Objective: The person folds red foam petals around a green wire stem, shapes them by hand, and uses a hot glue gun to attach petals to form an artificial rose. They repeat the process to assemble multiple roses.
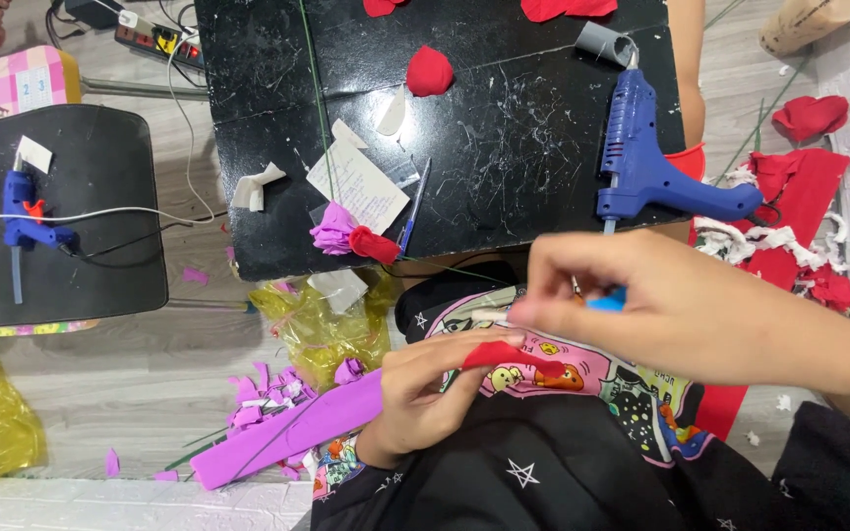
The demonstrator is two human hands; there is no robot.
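Red foam piece (504, 356) lay pinched between both hands over the person's lap, just below the near edge of the black table (504, 157). The left hand (423, 393) was closed round a purple foam strip (287, 433) with a thin green wire along it, its thumb pressing the red piece's left end. The right hand (681, 310) had its fingers curled nearly shut, the fingertips on the red piece; a small blue thing (607, 300) showed under them, too hidden to name.

On the table lay a blue glue gun (646, 162), a pen (413, 208), a paper note (358, 183), a purple foam flower (334, 231) touching a red foam roll (374, 244), and a red petal (429, 71). A yellow plastic bag (322, 329) sat on the floor by the table's corner, its contents unclear, with purple scraps (263, 393) beside it. Red foam offcuts (799, 211) lay to the right. A second glue gun (27, 221) rested on a dark stool (91, 265) at left.
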